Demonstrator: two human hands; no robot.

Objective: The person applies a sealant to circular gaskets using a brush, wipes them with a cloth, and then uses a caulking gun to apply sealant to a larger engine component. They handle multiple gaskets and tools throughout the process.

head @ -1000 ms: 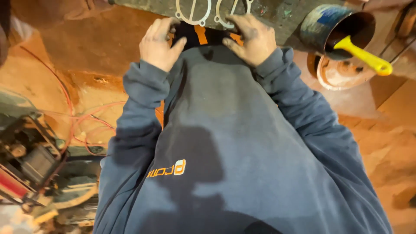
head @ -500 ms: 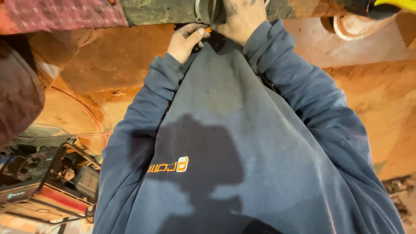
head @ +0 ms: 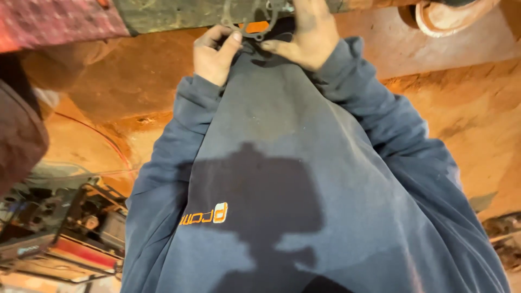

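Observation:
My left hand [head: 214, 54] pinches the lower edge of a thin grey gasket [head: 234, 25] with ring-shaped holes, thumb on top. My right hand [head: 305, 32], dirty and spread flat, rests on the gasket's right part and on a dark thing with an orange stripe [head: 254, 26] under it. Both hands are close together at the top of the view, against a grimy dark slab [head: 173, 12]. My blue sweatshirt [head: 282, 179] fills the middle, and most of the gasket is hidden by the right hand.
A white bucket rim [head: 453, 17] shows at the top right. A red patterned surface [head: 54, 21] lies top left, a dark rounded object [head: 19, 135] at the left edge. Machine parts with wires [head: 59, 228] sit lower left on the orange-lit floor [head: 467, 125].
My hands have come closer together on the gasket. The view has swung so the dark can with the yellow handle has left the frame, and machine parts show lower left.

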